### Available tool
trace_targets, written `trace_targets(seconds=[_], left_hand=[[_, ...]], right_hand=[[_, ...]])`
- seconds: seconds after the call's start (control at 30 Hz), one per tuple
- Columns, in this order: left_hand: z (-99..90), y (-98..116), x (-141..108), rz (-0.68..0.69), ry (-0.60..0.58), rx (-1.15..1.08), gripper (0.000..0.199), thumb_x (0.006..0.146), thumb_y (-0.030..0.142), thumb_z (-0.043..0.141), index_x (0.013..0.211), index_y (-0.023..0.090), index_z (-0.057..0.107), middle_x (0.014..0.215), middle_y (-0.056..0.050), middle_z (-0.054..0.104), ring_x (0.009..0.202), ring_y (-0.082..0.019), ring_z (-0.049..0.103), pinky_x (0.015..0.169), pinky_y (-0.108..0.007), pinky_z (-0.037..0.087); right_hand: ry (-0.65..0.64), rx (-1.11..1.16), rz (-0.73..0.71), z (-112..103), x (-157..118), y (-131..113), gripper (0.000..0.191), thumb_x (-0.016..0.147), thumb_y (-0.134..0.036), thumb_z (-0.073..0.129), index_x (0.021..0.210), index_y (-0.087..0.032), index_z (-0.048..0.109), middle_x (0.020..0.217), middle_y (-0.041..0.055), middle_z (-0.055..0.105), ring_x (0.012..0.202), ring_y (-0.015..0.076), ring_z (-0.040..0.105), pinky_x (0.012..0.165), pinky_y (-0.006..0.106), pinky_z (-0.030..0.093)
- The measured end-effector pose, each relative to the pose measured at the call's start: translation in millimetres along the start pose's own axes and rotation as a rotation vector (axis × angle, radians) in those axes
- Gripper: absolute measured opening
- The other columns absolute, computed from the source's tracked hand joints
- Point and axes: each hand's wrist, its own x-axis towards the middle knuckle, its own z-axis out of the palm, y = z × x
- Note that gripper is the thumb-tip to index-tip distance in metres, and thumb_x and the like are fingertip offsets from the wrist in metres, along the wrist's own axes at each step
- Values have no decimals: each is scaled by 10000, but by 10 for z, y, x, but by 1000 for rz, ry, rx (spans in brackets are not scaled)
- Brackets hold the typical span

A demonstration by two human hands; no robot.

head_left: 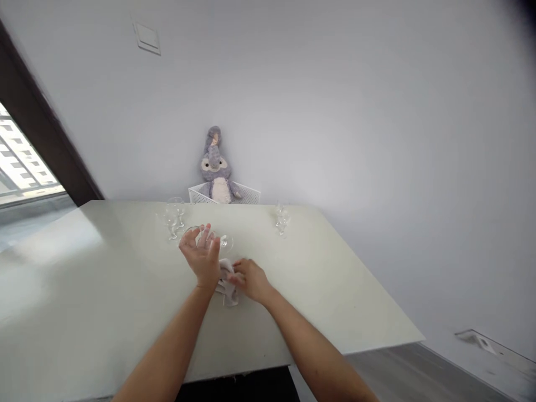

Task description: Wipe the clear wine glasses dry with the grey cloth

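Observation:
My left hand (201, 254) is wrapped around the bowl of a clear stemmed glass, whose foot (226, 242) points to the right. Just right of that wrist, my right hand (250, 278) pinches a crumpled white cloth (229, 293) low over the table. Part of the cloth is hidden behind the left wrist and the right fingers. Beyond the left hand, clear stemmed glasses (172, 223) stand upright on the table. More clear glasses (281, 222) are at the back right.
The pale table (335, 301) reaches towards the wall. Behind its far edge, a grey plush toy (220, 187) sits in a white perforated basket (250, 195). A dark frame and window are at the left.

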Motion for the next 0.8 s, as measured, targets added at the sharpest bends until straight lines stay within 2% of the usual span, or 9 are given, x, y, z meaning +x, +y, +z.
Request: trace_targets(seconds=[0.07, 0.13, 0.27, 0.33, 0.4, 0.47, 0.57, 0.67, 0.8], left_hand=[[18, -13, -56, 18, -54, 28, 499, 627, 207, 697, 1022, 240, 393, 1162, -66, 412, 1088, -223, 499, 903, -405, 415], [44, -54, -172, 11, -140, 67, 509, 604, 214, 712, 1015, 225, 412, 1145, -73, 440, 1095, -225, 491, 921, -416, 397], [63, -186, -435, -36, -431, 132, 621, 588, 230, 723, 1111, 234, 387, 1147, -106, 499, 1111, -230, 475, 931, -433, 375], [48, -258, -505, -58, -562, 175, 729, 588, 241, 724, 1201, 251, 330, 1216, -131, 471, 1154, -243, 437, 939, -441, 358], [24, -331, -523, -81, -619, 225, 822, 557, 258, 744, 1250, 255, 301, 1273, -144, 429, 1196, -259, 390, 964, -452, 319], [2, -399, -512, -119, -595, 258, 829, 548, 284, 748, 1256, 249, 318, 1281, -139, 423, 1202, -261, 382, 977, -448, 296], [-21, -480, -489, -220, -480, 264, 671, 658, 336, 662, 1240, 248, 342, 1215, -122, 469, 1145, -225, 441, 937, -417, 344], [-34, -511, -472, -290, -378, 257, 505, 747, 360, 564, 1203, 254, 376, 1125, -104, 506, 1068, -190, 488, 878, -376, 391], [-54, -515, -433, -357, -256, 190, 420, 753, 387, 552, 1133, 253, 433, 1017, -78, 542, 950, -157, 535, 820, -328, 431]], right_hand=[[231, -84, 53, -107, 9, 18, 321, 833, -428, 425, 766, -179, 616, 837, 47, 585, 798, 141, 515, 705, 244, 378], [367, -127, 66, -169, 20, 39, 304, 830, -417, 431, 893, -173, 602, 820, 51, 575, 800, 150, 514, 709, 249, 380], [291, -172, 46, -126, 48, 110, 220, 781, -335, 501, 935, -213, 600, 772, 19, 593, 733, 146, 532, 650, 232, 378], [233, -161, 134, -104, 82, 196, 175, 781, -309, 487, 867, -227, 615, 785, 10, 617, 709, 139, 553, 614, 223, 375], [240, -162, 292, -148, 131, 336, 207, 792, -333, 461, 860, -217, 619, 796, 22, 636, 704, 149, 575, 601, 230, 376], [280, -190, 486, -266, 180, 519, 282, 811, -379, 421, 851, -190, 626, 778, 55, 644, 715, 177, 592, 608, 251, 381], [318, -213, 702, -495, 218, 802, 353, 819, -419, 396, 838, -162, 637, 813, 105, 650, 777, 215, 602, 633, 277, 390], [335, -208, 783, -640, 220, 1004, 356, 820, -409, 398, 885, -152, 636, 884, 138, 649, 819, 232, 603, 640, 289, 398], [339, -206, 809, -660, 259, 1123, 346, 818, -393, 405, 925, -151, 628, 892, 135, 650, 806, 220, 609, 628, 276, 403]])
